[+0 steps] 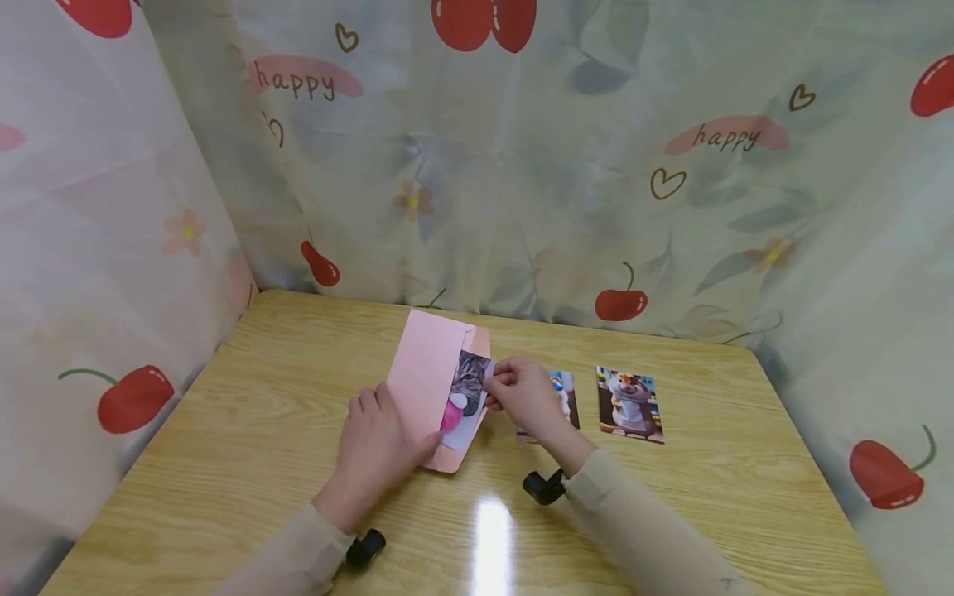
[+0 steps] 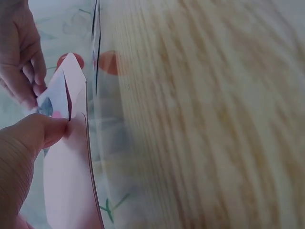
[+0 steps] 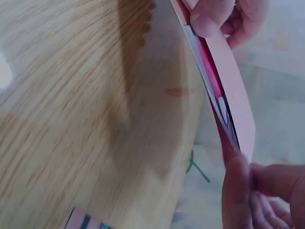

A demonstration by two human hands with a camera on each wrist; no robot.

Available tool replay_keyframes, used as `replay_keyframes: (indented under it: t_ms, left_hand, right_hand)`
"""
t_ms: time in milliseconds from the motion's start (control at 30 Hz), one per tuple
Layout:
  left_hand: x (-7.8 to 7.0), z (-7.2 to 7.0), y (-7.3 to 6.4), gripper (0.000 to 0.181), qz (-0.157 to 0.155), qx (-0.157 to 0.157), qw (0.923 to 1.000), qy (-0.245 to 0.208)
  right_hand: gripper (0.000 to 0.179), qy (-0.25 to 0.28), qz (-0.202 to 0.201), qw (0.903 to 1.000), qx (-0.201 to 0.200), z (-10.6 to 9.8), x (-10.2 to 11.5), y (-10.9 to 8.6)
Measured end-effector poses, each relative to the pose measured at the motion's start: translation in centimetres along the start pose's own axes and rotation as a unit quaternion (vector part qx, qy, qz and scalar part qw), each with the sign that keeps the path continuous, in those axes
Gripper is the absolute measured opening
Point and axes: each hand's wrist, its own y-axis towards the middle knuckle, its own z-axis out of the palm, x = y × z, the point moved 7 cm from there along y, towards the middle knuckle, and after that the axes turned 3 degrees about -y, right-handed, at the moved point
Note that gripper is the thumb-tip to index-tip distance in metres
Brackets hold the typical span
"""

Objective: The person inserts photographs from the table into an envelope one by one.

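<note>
A pink envelope [image 1: 425, 364] is held up off the table by my left hand [image 1: 376, 443], thumb at its opening and fingers along the far side. Out of the opening sticks a photo card [image 1: 468, 389] with a grey tabby cat and something bright pink on it. My right hand [image 1: 525, 397] pinches the card's outer edge between thumb and fingers. In the right wrist view the card [image 3: 209, 71] lies partly inside the envelope [image 3: 238, 95], its inner part hidden. The left wrist view shows the left thumb [image 2: 52, 129] pressed on the envelope's front at the opening.
On the wooden table [image 1: 283, 397] to the right lies a card with a cartoon hamster [image 1: 629, 406]. Another card [image 1: 566, 397] lies partly hidden behind my right hand. A patterned cloth [image 1: 499, 165] with cherries hangs around the back and sides of the table.
</note>
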Motion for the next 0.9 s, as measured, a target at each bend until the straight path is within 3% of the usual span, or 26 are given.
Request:
replay_keyframes:
  t_ms: [133, 300, 533, 667, 900]
  left_hand:
    - [-0.1, 0.1, -0.1, 0.111, -0.014, 0.022, 0.9997, -0.006]
    - [0.0, 0.1, -0.2, 0.111, -0.025, 0.036, 0.999, -0.005]
    - [0.7, 0.4, 0.3, 0.109, -0.056, 0.054, 0.9965, -0.032]
    - [1.2, 0.5, 0.6, 0.102, -0.074, 0.061, 0.9932, -0.065]
    - [1.1, 0.1, 1.0, 0.093, -0.06, 0.051, 0.9919, -0.099]
  right_hand:
    - [0.02, -0.024, 0.013, 0.9996, -0.004, 0.8, 0.2, 0.3]
    - [0.023, 0.015, 0.015, 0.9998, 0.002, 1.7, 0.2, 0.8]
    - [0.022, 0.05, -0.015, 0.9986, 0.006, 2.1, 1.2, 0.6]
    - [0.022, 0.038, -0.036, 0.9985, 0.014, 2.3, 2.1, 0.2]
    - [0.024, 0.016, -0.043, 0.9989, -0.004, 2.0, 2.3, 0.1]
